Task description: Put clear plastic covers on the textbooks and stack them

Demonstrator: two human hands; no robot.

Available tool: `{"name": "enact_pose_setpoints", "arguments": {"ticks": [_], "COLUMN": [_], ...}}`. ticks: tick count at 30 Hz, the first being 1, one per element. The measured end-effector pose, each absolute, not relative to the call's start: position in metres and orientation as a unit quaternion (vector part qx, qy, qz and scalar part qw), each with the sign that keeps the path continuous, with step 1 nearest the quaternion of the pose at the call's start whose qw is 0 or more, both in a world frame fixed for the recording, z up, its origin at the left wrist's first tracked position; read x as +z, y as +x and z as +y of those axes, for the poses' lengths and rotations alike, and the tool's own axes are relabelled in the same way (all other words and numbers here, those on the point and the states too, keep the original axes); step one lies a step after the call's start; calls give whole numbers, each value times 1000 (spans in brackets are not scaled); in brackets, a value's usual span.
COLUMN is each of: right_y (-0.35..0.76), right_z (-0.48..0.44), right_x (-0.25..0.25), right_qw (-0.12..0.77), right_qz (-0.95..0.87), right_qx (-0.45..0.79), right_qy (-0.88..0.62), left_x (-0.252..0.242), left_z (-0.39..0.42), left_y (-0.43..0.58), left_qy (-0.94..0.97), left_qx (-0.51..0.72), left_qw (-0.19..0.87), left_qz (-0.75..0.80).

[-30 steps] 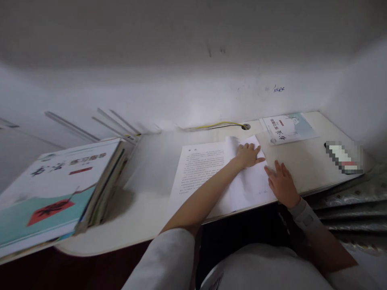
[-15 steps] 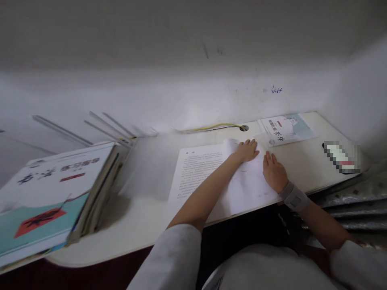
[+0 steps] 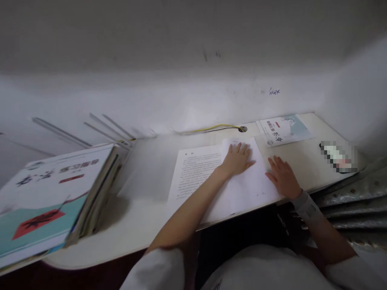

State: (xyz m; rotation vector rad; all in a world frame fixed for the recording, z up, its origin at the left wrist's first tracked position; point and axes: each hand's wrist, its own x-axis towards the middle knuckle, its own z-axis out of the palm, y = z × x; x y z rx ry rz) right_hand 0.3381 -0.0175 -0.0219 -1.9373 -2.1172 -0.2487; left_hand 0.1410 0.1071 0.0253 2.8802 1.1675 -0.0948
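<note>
Left hand point(image 3: 237, 160) open flat on white printed sheets point(image 3: 196, 173), mid-surface point(image 3: 127, 237); right hand point(image 3: 282, 177) open, fingers spread at sheets' right edge, now slightly further from left. Book stack point(image 3: 57, 193) well left.

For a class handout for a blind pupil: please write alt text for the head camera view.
A person's left hand rests on printed paper pages on a white desk, the right hand at the pages' edge. A stack of books lies at left.
</note>
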Motion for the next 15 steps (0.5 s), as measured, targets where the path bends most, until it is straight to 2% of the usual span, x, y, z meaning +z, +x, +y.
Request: {"name": "enact_pose_setpoints", "arguments": {"ticks": [6, 15], "right_y": [382, 384], "right_z": [-36, -33], "right_x": [-53, -56], "right_qw": [137, 155], "right_qz": [-661, -691], "right_qx": [-84, -37], "right_qy": [-733, -705], "left_x": [-3, -18], "left_z": [28, 23], "left_y": [83, 124], "left_qy": [892, 865], "left_qx": [8, 64], "left_qw": [85, 107], "left_qz": [444, 486]}}
